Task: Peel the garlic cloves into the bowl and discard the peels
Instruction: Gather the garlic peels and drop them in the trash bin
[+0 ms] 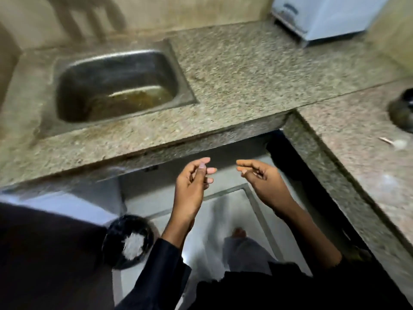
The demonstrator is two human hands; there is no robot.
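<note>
My left hand (193, 182) and my right hand (261, 177) hover side by side over the floor, in front of the counter's inner corner. Both have loosely curled fingers and I see nothing held in either. Down at the lower left stands a black bin (127, 241) with white peels (133, 243) lying inside it. A dark bowl (402, 113) sits at the right edge of the granite counter, cut off by the frame. No garlic clove is visible in my hands.
A steel sink (116, 86) is set into the speckled granite counter (245, 70), which turns an L-corner to the right. A white appliance (324, 16) stands at the back right. A small scrap (393, 142) lies on the right counter. Grey floor tiles lie below.
</note>
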